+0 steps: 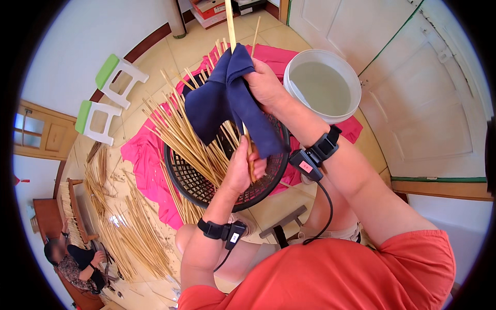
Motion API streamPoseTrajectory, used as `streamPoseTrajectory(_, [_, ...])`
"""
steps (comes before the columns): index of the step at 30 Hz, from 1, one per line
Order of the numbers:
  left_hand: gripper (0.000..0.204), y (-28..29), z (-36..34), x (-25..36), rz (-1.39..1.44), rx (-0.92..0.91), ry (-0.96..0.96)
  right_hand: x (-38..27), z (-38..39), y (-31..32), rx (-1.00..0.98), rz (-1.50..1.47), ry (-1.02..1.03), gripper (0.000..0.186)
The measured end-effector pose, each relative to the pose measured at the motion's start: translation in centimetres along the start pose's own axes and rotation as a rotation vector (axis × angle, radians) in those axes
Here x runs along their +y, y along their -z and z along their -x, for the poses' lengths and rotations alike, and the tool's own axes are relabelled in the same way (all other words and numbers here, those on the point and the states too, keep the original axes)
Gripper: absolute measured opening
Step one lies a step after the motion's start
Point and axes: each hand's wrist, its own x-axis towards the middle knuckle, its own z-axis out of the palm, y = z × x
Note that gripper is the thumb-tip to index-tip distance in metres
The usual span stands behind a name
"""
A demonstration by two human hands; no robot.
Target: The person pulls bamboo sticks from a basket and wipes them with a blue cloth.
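Note:
A navy cloth is draped around an upright pale cane strip, over a black mesh basket full of long pale sticks. My right hand grips the cloth around the strip near its upper part. My left hand is lower, at the middle front of the basket, closed on the strip below the cloth, with the cloth's hanging end beside its fingers.
The basket rests on pink fabric. A white bucket of water stands right, near white doors. Two green-topped stools stand left. Loose sticks lie on the floor. Another person sits at lower left.

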Motion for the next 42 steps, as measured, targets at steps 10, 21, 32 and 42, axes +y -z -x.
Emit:
streamPoseTrajectory(10, [0.033,0.3,-1.8,2.0,-0.502,0.426,-0.577,2.4,1.9,-0.8,-0.08,0.314,0.044,0.024])
streamPoseTrajectory(21, [0.046,0.1,-0.8,-3.8,-0.229,0.099,-0.065,-1.4,-0.5,2.6,0.138,0.053,0.074,0.014])
streamPoseTrajectory(32, [0.027,0.0,-2.6,-0.5,-0.614,0.266,-0.538,-2.0,-1.1,3.6,0.132,0.07,0.246,0.016])
streamPoseTrajectory(42, [0.041,-1.6,-1.9,-0.5,-0.309,-0.019,-0.017,-3.8,-0.3,4.6,0.178,-0.089,0.2,0.016])
